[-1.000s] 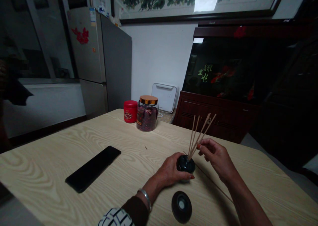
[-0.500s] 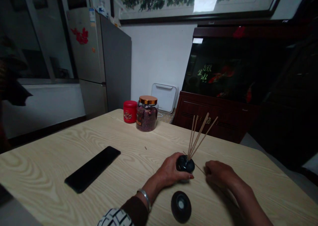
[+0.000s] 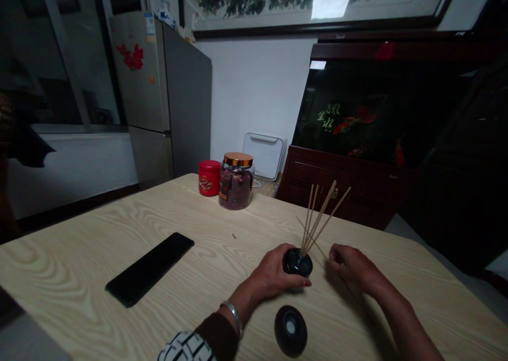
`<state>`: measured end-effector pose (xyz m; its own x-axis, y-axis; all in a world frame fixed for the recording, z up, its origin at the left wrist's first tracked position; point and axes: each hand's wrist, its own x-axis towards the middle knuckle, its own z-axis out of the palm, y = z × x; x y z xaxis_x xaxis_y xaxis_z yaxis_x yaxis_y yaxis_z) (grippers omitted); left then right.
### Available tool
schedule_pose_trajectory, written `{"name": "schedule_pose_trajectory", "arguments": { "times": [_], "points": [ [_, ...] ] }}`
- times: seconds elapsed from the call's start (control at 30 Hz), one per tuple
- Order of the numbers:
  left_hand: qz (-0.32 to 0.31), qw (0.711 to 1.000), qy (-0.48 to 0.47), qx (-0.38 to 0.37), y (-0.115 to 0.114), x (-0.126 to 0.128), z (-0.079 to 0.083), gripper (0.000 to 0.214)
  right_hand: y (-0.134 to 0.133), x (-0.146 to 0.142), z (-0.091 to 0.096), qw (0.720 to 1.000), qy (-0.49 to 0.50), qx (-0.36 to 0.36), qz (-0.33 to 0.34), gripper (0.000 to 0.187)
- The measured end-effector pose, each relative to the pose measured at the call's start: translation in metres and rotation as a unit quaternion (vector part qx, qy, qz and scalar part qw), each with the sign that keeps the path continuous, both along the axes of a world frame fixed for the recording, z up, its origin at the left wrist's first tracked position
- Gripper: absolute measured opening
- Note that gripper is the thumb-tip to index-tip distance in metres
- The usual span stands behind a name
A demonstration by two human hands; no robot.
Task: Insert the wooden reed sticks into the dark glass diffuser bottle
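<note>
My left hand (image 3: 272,273) is wrapped round a small black diffuser bottle (image 3: 297,263) standing on the light wooden table (image 3: 119,234). Several thin reed sticks (image 3: 319,218) fan up out of its neck. My right hand (image 3: 351,268) is just right of the bottle, fingers pinched on one loose reed stick (image 3: 311,237) that slants up and left, lifted off the table. A round black cap (image 3: 290,330) with a pale centre lies on the table in front of the bottle.
A black phone (image 3: 150,268) lies flat at the left. A red tin (image 3: 209,177) and a glass jar with a copper lid (image 3: 237,180) stand at the far edge. Beyond are a fridge (image 3: 166,91) and a dark cabinet with a fish tank (image 3: 357,128).
My right hand came down from the standing reeds to the table beside the bottle, pinched a loose stick lying there and raised its far end. My left hand kept hold of the bottle.
</note>
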<state>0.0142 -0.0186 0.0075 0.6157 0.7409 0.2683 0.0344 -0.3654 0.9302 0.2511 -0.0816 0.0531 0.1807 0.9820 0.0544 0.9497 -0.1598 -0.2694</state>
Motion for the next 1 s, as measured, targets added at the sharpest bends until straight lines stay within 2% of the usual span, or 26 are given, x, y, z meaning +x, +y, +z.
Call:
{"name": "schedule_pose_trajectory", "arguments": {
  "times": [0.07,0.13,0.2,0.27,0.33,0.37,0.43,0.47,0.53,0.67,0.77,1.0],
  "points": [
    [-0.004,1.000,-0.002,0.003,-0.001,-0.001,0.002,0.068,0.002,0.004,0.006,0.992,0.093,0.084,0.005,0.009],
    [-0.004,1.000,-0.002,0.006,-0.001,-0.002,0.003,0.067,0.002,0.006,0.014,0.963,0.211,0.168,-0.014,0.017],
    [0.001,1.000,0.000,0.008,-0.001,-0.002,0.002,0.067,0.000,0.005,0.025,0.901,0.358,0.240,-0.051,0.029],
    [0.001,1.000,0.000,0.008,0.000,-0.001,0.001,0.068,-0.005,0.002,0.037,0.815,0.496,0.289,-0.074,0.033],
    [-0.004,1.000,-0.004,0.004,0.000,0.000,-0.002,0.067,-0.010,-0.004,0.049,0.738,0.589,0.319,-0.074,0.032],
    [-0.007,1.000,-0.005,0.000,0.001,0.000,-0.002,0.068,-0.013,-0.008,0.054,0.712,0.616,0.330,-0.067,0.031],
    [-0.010,1.000,-0.004,-0.003,0.001,0.001,-0.003,0.069,-0.017,-0.018,0.063,0.687,0.636,0.349,-0.049,0.030],
    [-0.010,1.000,-0.003,-0.003,0.001,0.001,-0.003,0.070,-0.018,-0.025,0.067,0.686,0.633,0.358,-0.039,0.030],
    [-0.011,1.000,-0.002,-0.004,0.001,0.001,-0.003,0.070,-0.019,-0.038,0.070,0.701,0.607,0.372,-0.021,0.028],
    [-0.009,1.000,-0.002,0.003,-0.001,-0.001,0.000,0.067,-0.015,-0.055,0.068,0.760,0.529,0.379,-0.008,0.026],
    [-0.004,1.000,-0.001,0.011,-0.001,-0.002,0.001,0.067,-0.012,-0.059,0.063,0.791,0.492,0.364,0.007,0.026],
    [-0.006,1.000,0.001,0.008,0.000,-0.002,-0.001,0.068,-0.010,-0.061,0.056,0.820,0.469,0.328,0.020,0.026]
  ]
}}
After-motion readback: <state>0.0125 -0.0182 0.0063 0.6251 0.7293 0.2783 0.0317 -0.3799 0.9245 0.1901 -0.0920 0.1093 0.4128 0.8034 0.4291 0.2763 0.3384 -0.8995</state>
